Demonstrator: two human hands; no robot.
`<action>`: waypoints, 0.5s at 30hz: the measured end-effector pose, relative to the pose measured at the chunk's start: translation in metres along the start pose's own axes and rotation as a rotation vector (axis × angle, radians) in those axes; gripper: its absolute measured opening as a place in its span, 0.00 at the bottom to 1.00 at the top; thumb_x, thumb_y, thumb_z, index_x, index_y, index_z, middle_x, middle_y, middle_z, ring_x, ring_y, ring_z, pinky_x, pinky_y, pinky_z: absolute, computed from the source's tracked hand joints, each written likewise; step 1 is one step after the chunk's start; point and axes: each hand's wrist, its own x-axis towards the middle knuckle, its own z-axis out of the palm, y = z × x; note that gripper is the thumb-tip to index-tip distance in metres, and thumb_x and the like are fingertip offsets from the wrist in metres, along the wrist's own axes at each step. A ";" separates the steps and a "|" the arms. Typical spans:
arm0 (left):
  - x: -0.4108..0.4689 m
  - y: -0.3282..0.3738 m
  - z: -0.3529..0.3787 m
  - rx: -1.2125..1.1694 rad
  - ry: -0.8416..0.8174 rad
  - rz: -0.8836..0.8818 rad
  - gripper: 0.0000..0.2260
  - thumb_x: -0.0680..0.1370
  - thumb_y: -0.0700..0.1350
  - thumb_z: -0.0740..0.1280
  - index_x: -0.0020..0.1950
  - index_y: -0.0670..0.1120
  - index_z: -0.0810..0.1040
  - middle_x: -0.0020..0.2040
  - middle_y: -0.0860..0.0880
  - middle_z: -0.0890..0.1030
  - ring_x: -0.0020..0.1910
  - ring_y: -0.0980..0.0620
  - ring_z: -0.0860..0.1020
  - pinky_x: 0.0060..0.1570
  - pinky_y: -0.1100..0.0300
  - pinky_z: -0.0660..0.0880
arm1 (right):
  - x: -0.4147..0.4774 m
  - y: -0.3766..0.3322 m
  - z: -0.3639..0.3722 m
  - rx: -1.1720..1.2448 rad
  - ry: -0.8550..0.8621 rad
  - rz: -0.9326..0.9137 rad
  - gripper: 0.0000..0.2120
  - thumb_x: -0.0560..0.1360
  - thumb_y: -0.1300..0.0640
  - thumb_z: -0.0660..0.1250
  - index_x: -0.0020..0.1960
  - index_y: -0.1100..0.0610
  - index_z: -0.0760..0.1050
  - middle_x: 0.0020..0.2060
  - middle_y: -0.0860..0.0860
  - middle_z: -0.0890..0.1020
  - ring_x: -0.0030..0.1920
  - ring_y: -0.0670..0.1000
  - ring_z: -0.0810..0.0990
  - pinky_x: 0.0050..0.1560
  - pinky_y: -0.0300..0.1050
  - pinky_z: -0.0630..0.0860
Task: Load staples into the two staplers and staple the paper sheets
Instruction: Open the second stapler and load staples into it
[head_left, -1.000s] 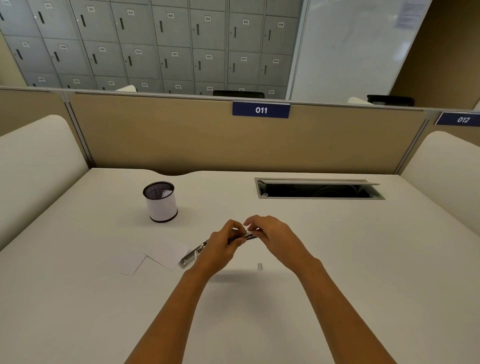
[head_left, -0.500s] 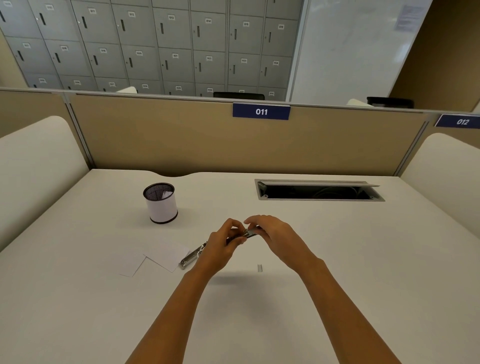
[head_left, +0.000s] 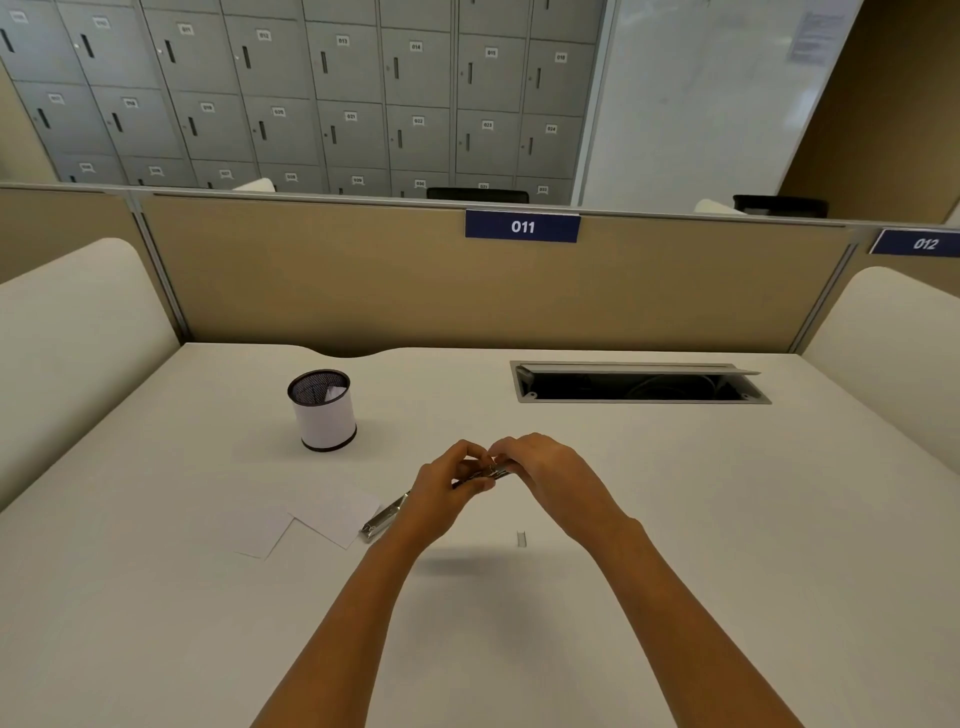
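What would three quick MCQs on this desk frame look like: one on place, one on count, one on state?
1. Where does the pen cup stand?
A. left of the hands
B. right of the hands
C. inside the cable hatch

2. How many paper sheets lie on the desk?
A. none
B. two
C. five

3. What is the stapler's state?
A. lying untouched
B. held by both hands
C. standing in the cup

Answers: 1 A, it stands far left of both hands. 2 B, two overlapping white sheets show. 3 B, the left hand and right hand both grip it.
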 end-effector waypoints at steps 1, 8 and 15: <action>0.000 0.002 -0.001 -0.018 -0.003 -0.008 0.08 0.75 0.42 0.68 0.52 0.45 0.74 0.50 0.46 0.83 0.48 0.52 0.80 0.55 0.63 0.73 | 0.001 -0.001 -0.001 -0.009 -0.005 0.001 0.12 0.73 0.62 0.67 0.57 0.59 0.76 0.49 0.60 0.83 0.47 0.58 0.82 0.51 0.47 0.78; -0.004 0.005 -0.008 -0.166 -0.116 -0.049 0.04 0.76 0.43 0.66 0.49 0.49 0.72 0.46 0.45 0.84 0.49 0.52 0.81 0.57 0.59 0.73 | 0.009 0.001 -0.015 0.031 -0.072 0.048 0.11 0.76 0.61 0.63 0.58 0.56 0.74 0.51 0.55 0.83 0.49 0.53 0.80 0.51 0.39 0.74; -0.005 0.007 -0.001 -0.036 -0.032 -0.011 0.05 0.78 0.43 0.64 0.52 0.47 0.71 0.48 0.48 0.84 0.47 0.55 0.81 0.51 0.63 0.74 | 0.017 -0.004 -0.017 -0.075 -0.221 0.129 0.12 0.76 0.60 0.64 0.59 0.56 0.74 0.54 0.55 0.80 0.51 0.54 0.78 0.55 0.43 0.74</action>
